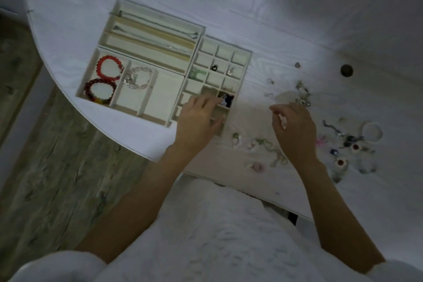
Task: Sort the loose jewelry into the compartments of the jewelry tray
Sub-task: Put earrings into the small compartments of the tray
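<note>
While the white tabletop [297, 36] carries the cream jewelry tray [158, 68] on its left part, loose jewelry [304, 98] lies scattered to the right. My left hand [196, 119] rests with relaxed fingers over the tray's small square compartments, beside a dark blue piece [225, 99]. My right hand [295, 128] hovers near the scatter, curled fingers pinching something small and pale.

Cream jewelry tray [146, 111] on a white table, with loose jewelry [304, 96] scattered to its right.

The tray has long slots at the back holding thin chains [158, 19], wide slots at front left, and a grid of small squares [220, 65] on the right. A red bead bracelet [106, 67] and a dark red one [98, 92] share the leftmost slot; a clear bead bracelet [139, 78] lies in the next. A few small squares hold tiny pieces. Loose rings, beads and a white bangle [372, 131] lie apart from the tray.
</note>
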Demonstrator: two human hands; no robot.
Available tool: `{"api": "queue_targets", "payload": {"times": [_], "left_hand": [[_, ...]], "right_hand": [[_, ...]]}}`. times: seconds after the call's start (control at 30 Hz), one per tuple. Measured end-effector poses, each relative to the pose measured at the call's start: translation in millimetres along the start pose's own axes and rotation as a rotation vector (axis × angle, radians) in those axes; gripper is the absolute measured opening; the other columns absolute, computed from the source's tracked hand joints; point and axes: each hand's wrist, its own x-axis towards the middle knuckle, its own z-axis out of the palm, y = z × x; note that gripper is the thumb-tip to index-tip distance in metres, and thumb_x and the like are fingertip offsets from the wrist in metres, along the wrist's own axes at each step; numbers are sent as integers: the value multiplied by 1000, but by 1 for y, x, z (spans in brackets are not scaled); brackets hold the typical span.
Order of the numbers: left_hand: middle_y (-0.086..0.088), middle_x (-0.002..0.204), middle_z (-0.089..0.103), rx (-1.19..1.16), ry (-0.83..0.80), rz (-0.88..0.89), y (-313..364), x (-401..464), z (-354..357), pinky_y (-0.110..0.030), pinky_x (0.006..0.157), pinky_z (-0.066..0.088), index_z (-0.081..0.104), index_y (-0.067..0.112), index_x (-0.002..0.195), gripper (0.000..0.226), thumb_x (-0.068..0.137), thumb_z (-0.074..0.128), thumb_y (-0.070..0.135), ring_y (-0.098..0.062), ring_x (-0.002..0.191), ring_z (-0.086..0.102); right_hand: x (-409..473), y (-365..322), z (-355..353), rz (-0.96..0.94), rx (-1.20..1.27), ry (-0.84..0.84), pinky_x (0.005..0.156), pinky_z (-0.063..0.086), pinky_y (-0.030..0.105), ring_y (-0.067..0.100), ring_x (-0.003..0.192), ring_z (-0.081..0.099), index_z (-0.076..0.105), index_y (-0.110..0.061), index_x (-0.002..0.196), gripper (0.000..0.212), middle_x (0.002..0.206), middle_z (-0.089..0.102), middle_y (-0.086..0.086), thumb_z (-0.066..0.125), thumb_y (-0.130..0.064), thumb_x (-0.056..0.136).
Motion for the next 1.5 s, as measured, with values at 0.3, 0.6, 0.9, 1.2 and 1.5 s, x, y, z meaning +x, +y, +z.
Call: {"api": "queue_targets", "payload": {"times": [0.3,0.6,0.9,1.2,1.5], "left_hand": [[1,90,71,160,117,-165,38,-11,33,-29,66,30,74,23,98,30,87,48,33,-28,79,52],[2,67,68,96,218,-299,55,-10,37,-34,65,33,77,22,86,17,73,77,10,-29,70,56],[8,77,69,85,232,-353,48,-8,45,-28,66,20,74,26,90,13,78,76,22,-22,82,56],[4,95,69,-54,309,-300,30,0,39,-37,75,42,70,23,106,30,86,60,42,-21,86,57],[-15,148,34,21,190,-485,29,32,38,-47,107,27,29,8,148,112,70,33,88,-33,131,33]], "right_hand": [[42,69,12,-7,154,-168,81,42,33,32,92,58,68,-7,103,20,94,67,13,60,-11,85],[103,77,44,-187,127,-212,76,51,42,30,94,56,71,-8,104,18,99,63,12,61,-8,88],[103,73,44,-248,67,-214,55,50,36,22,69,60,60,-12,86,3,78,64,4,60,-10,85],[111,48,38,-117,396,-327,75,49,32,19,87,59,68,-17,88,3,87,65,0,66,-19,86],[166,10,68,-221,210,-187,76,24,5,17,95,44,74,-8,85,16,95,59,5,66,-22,86]]}}
